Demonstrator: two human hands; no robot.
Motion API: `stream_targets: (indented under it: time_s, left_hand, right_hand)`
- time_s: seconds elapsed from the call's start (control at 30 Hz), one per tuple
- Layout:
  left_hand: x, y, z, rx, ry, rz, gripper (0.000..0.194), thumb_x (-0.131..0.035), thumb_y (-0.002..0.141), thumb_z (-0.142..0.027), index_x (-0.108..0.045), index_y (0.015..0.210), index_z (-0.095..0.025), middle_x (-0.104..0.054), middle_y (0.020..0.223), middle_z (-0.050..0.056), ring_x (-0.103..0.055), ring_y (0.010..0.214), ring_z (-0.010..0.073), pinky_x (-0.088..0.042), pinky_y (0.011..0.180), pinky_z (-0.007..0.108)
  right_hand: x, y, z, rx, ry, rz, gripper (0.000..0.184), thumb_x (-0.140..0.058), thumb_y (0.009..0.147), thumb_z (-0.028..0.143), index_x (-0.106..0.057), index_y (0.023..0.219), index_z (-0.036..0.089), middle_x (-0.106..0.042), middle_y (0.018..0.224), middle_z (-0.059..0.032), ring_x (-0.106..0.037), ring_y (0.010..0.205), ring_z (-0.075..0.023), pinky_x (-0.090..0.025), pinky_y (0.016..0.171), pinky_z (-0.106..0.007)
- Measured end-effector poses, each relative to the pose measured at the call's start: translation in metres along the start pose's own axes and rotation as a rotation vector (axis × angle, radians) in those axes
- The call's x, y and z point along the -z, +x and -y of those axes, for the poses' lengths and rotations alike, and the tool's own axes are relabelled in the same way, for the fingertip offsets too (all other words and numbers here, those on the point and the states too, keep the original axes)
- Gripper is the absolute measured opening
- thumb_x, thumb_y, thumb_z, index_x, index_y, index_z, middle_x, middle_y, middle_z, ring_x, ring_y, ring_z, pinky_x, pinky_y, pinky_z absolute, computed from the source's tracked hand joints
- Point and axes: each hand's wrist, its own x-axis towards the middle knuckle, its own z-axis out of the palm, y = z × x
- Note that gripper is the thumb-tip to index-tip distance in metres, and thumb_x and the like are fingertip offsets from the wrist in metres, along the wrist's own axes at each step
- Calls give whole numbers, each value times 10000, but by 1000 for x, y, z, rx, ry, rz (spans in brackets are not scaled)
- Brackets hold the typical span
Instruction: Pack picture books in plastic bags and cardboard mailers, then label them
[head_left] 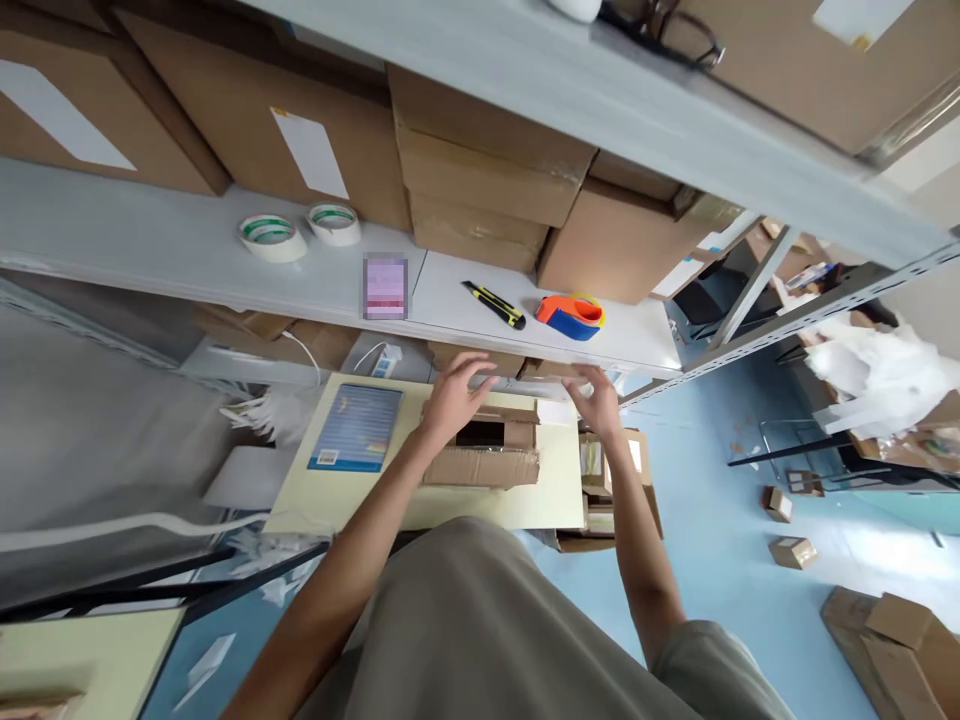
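A small open cardboard box (480, 467) lies on the pale yellow table (559, 500) in front of me, its inside dark. My left hand (457, 395) hovers at the box's far left corner, fingers curved and apart, with nothing in it. Off the box's far right corner, my right hand (598, 402) is held up, its thumb and fingers spread and empty. A white paper piece (556, 413) lies at the table's right edge, near that hand. Left of the box rests a blue printed booklet (355, 427).
On the shelf (442, 300) ahead are two tape rolls (271, 238), a yellow-black utility knife (494, 305) and an orange-blue tape dispenser (571, 316). Large cartons (480, 170) stand behind them. Below the table's right side sits an open carton (641, 480); more boxes (793, 552) lie on the floor.
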Motion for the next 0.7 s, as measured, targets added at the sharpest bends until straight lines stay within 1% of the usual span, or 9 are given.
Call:
stream_targets:
  time_s: [0.07,0.17,0.23,0.3,0.33,0.43,0.53,0.6,0.7]
  left_hand:
    - [-15,36,-24,-63,-40,0,137,-706,1082,-268,-799,1177,-237,-788,1332,116,-743,1323,294,-579,1243,509]
    - [-30,71,-51,-135,-70,-1,179,-660,1087,-206,-809,1184,-227,-805,1315,117,-751,1311,284,-584,1231,493]
    - [-36,80,-63,-164,-81,-10,216,-642,1078,-173,-816,1196,-225,-817,1302,112,-763,1291,277,-596,1215,477]
    - [-39,81,-69,-177,-91,-26,253,-629,1066,-146,-820,1214,-223,-827,1305,109,-773,1283,273,-608,1201,464]
    - [-39,79,-70,-176,-96,-33,274,-622,1056,-130,-822,1219,-221,-832,1303,108,-779,1277,273,-616,1191,459]
    - [-37,65,-67,-126,-115,-49,326,-613,1005,-77,-824,1207,-223,-863,1219,87,-815,1194,264,-646,1132,440]
    - [-30,40,-58,-41,-183,-63,322,-634,985,-76,-825,1196,-225,-888,1110,59,-850,1075,243,-670,1067,409]
    - [-24,18,-51,24,-239,-74,279,-671,989,-113,-829,1185,-232,-900,1095,45,-865,1039,234,-678,1046,393]
    - [-15,-19,-46,146,-284,-96,202,-772,975,-221,-842,1159,-264,-905,1044,19,-874,982,238,-693,974,374]
  right_hand:
    - [16,50,7,76,-126,-32,527,-707,1067,578,-735,1430,197,-762,1442,-216,-718,1389,-390,-574,1222,-570]
    - [20,111,17,61,-325,44,583,-773,1030,414,-642,1522,130,-707,1547,-268,-662,1479,-404,-514,1272,-545]
    - [13,138,20,9,-443,153,609,-797,1007,340,-611,1529,87,-698,1567,-296,-665,1475,-408,-496,1272,-524]
    - [5,154,20,-45,-527,252,607,-810,999,310,-599,1510,59,-728,1522,-317,-699,1424,-405,-501,1245,-506]
    - [1,159,19,-62,-555,274,591,-815,998,302,-602,1491,55,-752,1480,-322,-720,1389,-401,-504,1232,-499]
    - [-7,163,13,-75,-590,257,526,-825,991,270,-624,1435,72,-803,1371,-322,-768,1312,-394,-510,1213,-493]
    - [-10,154,8,-100,-565,220,544,-822,982,267,-616,1447,76,-801,1352,-341,-783,1288,-431,-539,1179,-530]
    - [-12,138,7,-109,-479,167,596,-824,984,350,-596,1475,100,-805,1338,-324,-792,1246,-452,-578,1119,-562]
    - [-16,95,15,-69,-201,72,632,-819,966,612,-621,1411,208,-843,1198,-204,-810,1069,-407,-646,968,-539]
